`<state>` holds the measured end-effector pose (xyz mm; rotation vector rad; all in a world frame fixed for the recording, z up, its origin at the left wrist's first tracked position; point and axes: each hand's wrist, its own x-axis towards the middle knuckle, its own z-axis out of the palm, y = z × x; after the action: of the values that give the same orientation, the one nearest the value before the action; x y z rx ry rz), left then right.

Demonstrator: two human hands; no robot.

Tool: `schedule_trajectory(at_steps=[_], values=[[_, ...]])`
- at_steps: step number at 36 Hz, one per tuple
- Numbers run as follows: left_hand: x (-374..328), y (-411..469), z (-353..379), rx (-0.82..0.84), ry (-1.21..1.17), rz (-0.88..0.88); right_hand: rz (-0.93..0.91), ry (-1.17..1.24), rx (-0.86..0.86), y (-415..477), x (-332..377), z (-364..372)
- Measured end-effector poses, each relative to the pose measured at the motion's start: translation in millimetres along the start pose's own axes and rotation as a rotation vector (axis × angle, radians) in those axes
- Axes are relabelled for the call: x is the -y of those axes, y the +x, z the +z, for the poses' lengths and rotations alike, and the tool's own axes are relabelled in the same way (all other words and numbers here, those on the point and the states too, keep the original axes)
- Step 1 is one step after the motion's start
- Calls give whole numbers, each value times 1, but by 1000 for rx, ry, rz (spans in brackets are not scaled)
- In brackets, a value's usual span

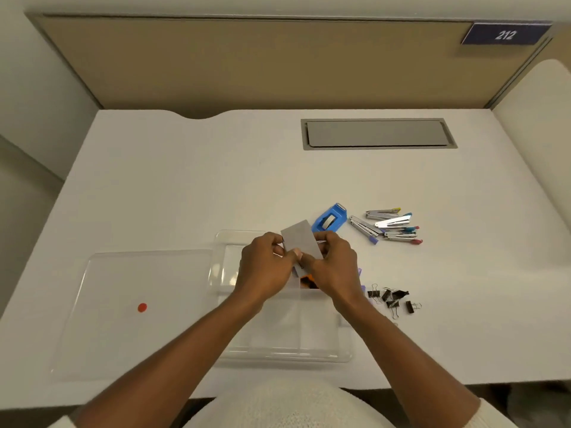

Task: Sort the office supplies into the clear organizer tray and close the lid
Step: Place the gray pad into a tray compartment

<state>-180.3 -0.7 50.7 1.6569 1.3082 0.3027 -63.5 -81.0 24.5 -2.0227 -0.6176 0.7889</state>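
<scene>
Both my hands hold a flat grey card-like piece (301, 239) above the far part of the clear organizer tray (278, 350). My left hand (265, 267) pinches its left edge and my right hand (333, 267) grips its right and lower edge. An orange item (307, 281) shows inside the tray under my hands. The clear lid (139, 304), marked with a red dot, lies flat to the tray's left. A blue tape dispenser (329, 219), several staple removers (389, 227) and several black binder clips (392, 299) lie on the desk to the right.
The white desk (185, 186) has a grey cable hatch (378, 134) at the back right. A tan partition rises behind the desk, with a "212" sign (505, 34) at its top right. Something purple (361, 287) peeks out beside my right wrist.
</scene>
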Motion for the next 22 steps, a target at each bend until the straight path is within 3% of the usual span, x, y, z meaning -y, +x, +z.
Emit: schedule_trajectory(at_steps=[8,14,22], values=[[45,7,-26,-47,71,113,-13,-286,-44,-2,-5,42],[75,0,-33,-114,404,234,-24,-468,-29,-3,-10,55],[102,-6,-43,-76,573,375,-45,-636,2,4,-2,78]])
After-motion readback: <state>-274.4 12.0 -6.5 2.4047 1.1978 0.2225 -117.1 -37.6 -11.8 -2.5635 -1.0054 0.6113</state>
